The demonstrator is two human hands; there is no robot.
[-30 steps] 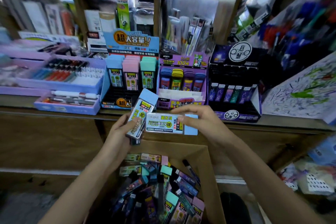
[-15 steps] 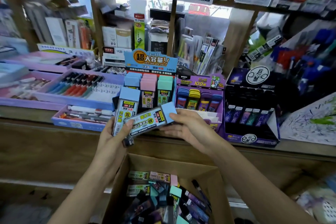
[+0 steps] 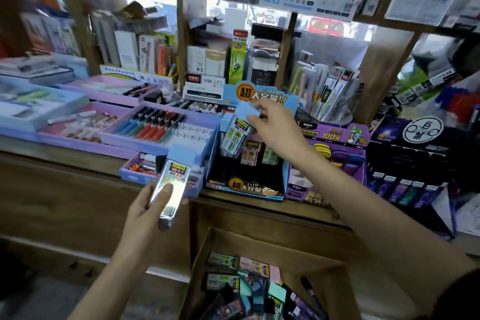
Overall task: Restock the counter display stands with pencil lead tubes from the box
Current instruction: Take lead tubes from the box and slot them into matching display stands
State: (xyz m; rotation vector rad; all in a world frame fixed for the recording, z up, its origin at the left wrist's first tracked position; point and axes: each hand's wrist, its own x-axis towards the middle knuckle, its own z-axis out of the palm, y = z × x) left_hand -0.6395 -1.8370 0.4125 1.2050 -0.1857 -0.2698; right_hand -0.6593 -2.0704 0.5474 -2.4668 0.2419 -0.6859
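"Where did that tube go?"

"A moment ago I held both tubes close together in front of me. Now my right hand has carried the first tube up to the blue stand. My fingers pinch its blue cap. It is tilted, with its bottom end dipping into the left side of the stand, just beside the tubes standing there."

"And the other one?"

"My left hand grips the second tube, thumb on its front. It is low down, near the edge of the surface, apart from the stand."

"Nearly done?"

"I think not. One tube is almost in and one waits. The box below has lots more."
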